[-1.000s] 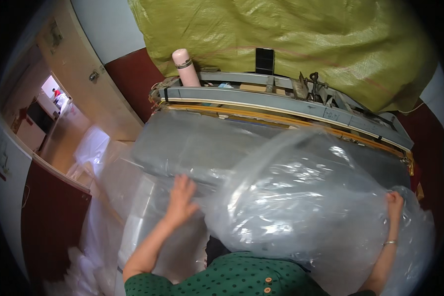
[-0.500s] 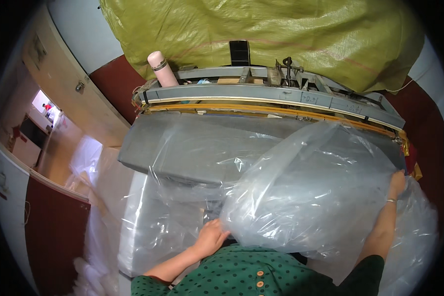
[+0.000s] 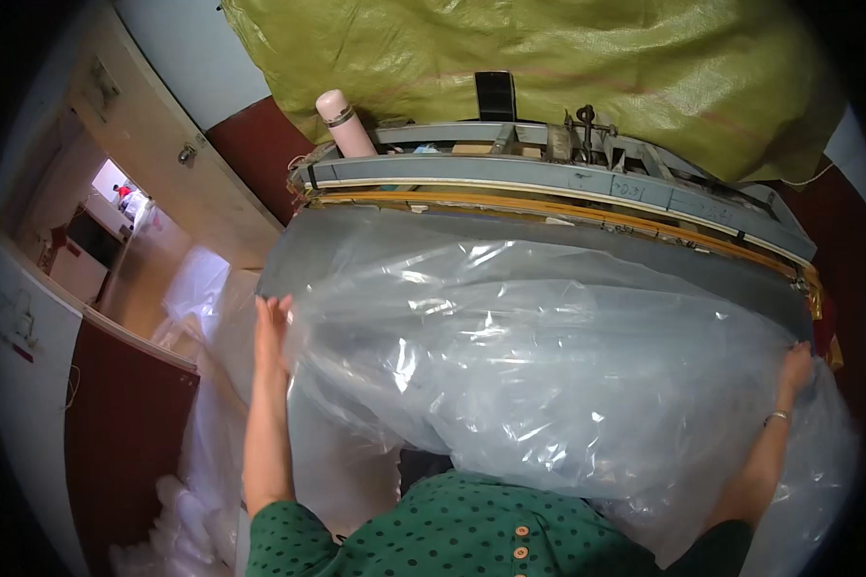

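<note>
clear film (image 3: 510,356) lies across the grey surface (image 3: 327,240); the right hand (image 3: 796,367) curls closed on the film's right edge; the left hand (image 3: 273,337) (fingers partly extended) is at its left edge, grip unclear.

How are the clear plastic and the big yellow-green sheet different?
The clear plastic is see-through; the yellow-green sheet isn't. The clear plastic lies this side of the grey metal frame; the yellow-green sheet is behind it. Both are wrinkled and shiny.
</note>
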The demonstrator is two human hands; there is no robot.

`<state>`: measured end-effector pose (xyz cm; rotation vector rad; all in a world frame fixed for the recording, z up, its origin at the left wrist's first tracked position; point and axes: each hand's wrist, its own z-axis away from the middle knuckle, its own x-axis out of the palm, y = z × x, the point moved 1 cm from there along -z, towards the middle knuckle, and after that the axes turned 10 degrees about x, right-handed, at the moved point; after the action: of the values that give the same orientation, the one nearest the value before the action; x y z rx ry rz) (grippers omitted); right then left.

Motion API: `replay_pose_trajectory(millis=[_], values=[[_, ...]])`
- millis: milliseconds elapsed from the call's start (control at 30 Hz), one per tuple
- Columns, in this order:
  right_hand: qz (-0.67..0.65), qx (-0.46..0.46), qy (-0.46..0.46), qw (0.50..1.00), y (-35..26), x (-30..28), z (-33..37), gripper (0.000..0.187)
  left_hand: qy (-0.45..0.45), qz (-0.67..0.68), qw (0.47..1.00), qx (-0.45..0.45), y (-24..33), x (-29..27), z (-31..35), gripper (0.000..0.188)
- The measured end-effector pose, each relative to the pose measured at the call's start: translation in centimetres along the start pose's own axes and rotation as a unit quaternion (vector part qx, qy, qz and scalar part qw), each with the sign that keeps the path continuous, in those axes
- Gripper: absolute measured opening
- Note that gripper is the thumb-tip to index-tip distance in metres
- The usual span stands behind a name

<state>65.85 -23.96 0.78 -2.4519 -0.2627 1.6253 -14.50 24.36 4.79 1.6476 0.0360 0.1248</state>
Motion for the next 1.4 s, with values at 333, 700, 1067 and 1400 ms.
replay_pose_trajectory(millis=[333, 700, 1067, 1400], values=[[0.017, -0.002, -0.001, 1.0, 2.7, 2.7, -2.4, 0.029, -0.005, 0.145, 0.978, -0.15, -10.4, -0.4, 21.3, 0.008], [-0.054, -0.029, -0.005, 0.998, 2.1, 2.7, -2.2, 0.029, 0.165, -0.52, 0.694, 0.471, 16.3, -9.2, -8.3, 0.021], [-0.141, -0.005, 0.019, 0.99, 8.8, 2.8, -2.9, 0.037, -0.378, -0.447, 0.657, 0.474, 2.3, 10.4, -0.1, 0.03], [-0.103, -0.023, 0.023, 0.994, 10.6, 4.5, -4.1, 0.038, -0.367, -0.463, 0.708, 0.387, 1.9, 9.8, -5.7, 0.037]])
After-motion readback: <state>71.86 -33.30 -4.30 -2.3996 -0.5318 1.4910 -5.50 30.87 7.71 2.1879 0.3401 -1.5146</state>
